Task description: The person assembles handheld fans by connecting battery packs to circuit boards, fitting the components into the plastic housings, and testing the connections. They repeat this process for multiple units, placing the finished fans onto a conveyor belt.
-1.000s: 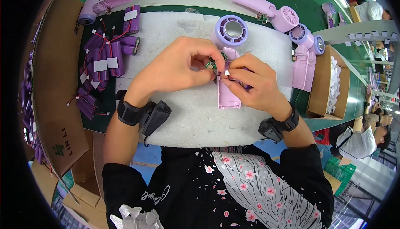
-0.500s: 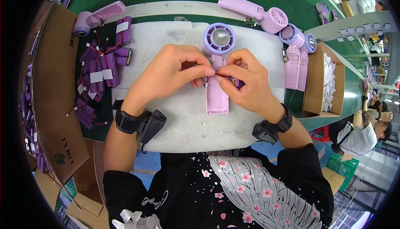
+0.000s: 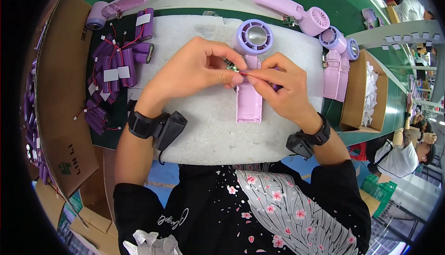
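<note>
A pink handheld fan housing (image 3: 249,103) lies open on the white foam mat (image 3: 204,134), its round lilac fan head (image 3: 254,37) pointing away from me. Over the top of the handle, my left hand (image 3: 197,72) pinches a small green circuit board (image 3: 232,68) between thumb and fingers. Thumb and forefinger of my right hand (image 3: 286,86) close on a thin red wire (image 3: 245,74) right beside the board. Part of a purple battery (image 3: 277,87) shows under my right fingers. Whether the wire's end is plugged into the board is hidden by my fingertips.
Purple battery packs (image 3: 121,72) with red wires are heaped to the left, beside a tall cardboard box (image 3: 69,116). Several pink fan parts (image 3: 314,21) line the far and right edges. A carton of white paper pieces (image 3: 350,92) stands at the right.
The whole view has shifted slightly. My left fingers have turned so more of the green board shows, and my right fingertips stay pinched close to it.
</note>
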Tool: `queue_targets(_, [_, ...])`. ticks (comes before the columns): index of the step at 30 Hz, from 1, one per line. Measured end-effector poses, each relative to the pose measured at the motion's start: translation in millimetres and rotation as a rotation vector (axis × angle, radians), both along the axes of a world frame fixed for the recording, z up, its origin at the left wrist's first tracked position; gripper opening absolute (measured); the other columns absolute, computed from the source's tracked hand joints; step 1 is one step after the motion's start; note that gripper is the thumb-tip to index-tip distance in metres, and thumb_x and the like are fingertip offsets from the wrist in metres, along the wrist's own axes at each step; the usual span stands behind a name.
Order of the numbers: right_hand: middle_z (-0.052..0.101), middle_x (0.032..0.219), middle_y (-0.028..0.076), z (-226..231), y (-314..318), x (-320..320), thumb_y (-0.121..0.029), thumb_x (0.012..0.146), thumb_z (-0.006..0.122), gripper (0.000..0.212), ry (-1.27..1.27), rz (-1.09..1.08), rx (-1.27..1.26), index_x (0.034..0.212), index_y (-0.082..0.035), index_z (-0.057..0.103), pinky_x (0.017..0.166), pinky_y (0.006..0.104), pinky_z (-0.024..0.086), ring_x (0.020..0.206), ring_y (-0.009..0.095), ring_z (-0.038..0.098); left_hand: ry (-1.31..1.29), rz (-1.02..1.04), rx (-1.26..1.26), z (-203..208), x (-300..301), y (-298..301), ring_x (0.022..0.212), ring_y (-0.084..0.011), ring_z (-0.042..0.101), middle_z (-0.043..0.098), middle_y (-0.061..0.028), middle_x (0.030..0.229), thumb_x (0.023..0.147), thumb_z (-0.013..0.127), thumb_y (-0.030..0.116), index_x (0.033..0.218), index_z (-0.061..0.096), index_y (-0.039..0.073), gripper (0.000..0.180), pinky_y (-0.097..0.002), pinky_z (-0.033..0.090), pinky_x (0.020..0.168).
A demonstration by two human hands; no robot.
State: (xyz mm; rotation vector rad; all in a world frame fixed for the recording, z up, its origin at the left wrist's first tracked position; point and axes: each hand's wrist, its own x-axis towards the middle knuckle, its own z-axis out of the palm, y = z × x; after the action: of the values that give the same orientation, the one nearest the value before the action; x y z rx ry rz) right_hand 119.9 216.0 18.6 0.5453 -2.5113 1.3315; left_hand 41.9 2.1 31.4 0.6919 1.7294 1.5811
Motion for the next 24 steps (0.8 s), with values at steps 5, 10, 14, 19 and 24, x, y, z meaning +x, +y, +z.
queue_targets(5, [0.057, 0.08, 0.003, 0.1, 0.7, -0.5, 0.001, 0.071, 0.074, 0.021, 0.102, 0.003, 0.059, 0.091, -0.006, 0.075, 0.05, 0.0239, 0.038, 0.06, 0.011, 0.052, -0.133, -0.052, 0.061, -1.2, -3.7, -2.2, 0.072, -0.0076, 0.063, 0.064, -0.0008, 0.076, 0.08, 0.071, -0.003, 0.114, 0.067, 0.0, 0.034, -0.0206, 0.05, 0.069])
queue_targets(10, [0.057, 0.079, 0.002, -0.2, 0.1, -0.3, 0.0, 0.069, 0.076, 0.023, 0.133, 0.013, 0.077, 0.09, -0.007, 0.076, 0.048, 0.0245, 0.037, 0.058, 0.011, 0.05, -0.203, -0.005, 0.067, 2.1, -2.3, -0.4, 0.075, -0.0084, 0.066, 0.064, -0.0013, 0.081, 0.079, 0.072, -0.005, 0.114, 0.064, -0.001, 0.036, -0.0202, 0.05, 0.069])
queue_targets(14, [0.057, 0.078, 0.002, 0.7, -0.1, -0.8, -0.001, 0.068, 0.077, 0.023, 0.178, -0.022, 0.127, 0.09, -0.008, 0.076, 0.047, 0.0247, 0.036, 0.056, 0.011, 0.049, -0.181, 0.037, 0.114, -2.0, -3.2, 0.6, 0.076, -0.0087, 0.066, 0.064, -0.0031, 0.088, 0.076, 0.075, -0.005, 0.109, 0.062, -0.001, 0.036, -0.0199, 0.05, 0.069])
queue_targets(19, [0.056, 0.077, 0.001, 1.4, -0.7, -1.2, -0.002, 0.068, 0.078, 0.022, 0.238, -0.059, 0.164, 0.089, -0.008, 0.076, 0.046, 0.025, 0.036, 0.054, 0.011, 0.048, -0.193, 0.068, 0.12, -6.2, -3.6, 0.6, 0.075, -0.0083, 0.066, 0.064, -0.0045, 0.093, 0.074, 0.077, -0.004, 0.101, 0.06, 0.001, 0.032, -0.0201, 0.049, 0.069])
queue_targets(24, [0.057, 0.077, 0.002, 0.4, -1.2, -2.3, -0.002, 0.068, 0.078, 0.02, 0.284, -0.052, 0.189, 0.087, -0.008, 0.075, 0.046, 0.0252, 0.037, 0.054, 0.011, 0.05, -0.186, 0.085, 0.111, -11.7, -3.1, 2.2, 0.074, -0.0081, 0.064, 0.065, -0.0038, 0.09, 0.073, 0.078, -0.003, 0.1, 0.061, 0.001, 0.032, -0.0207, 0.049, 0.069])
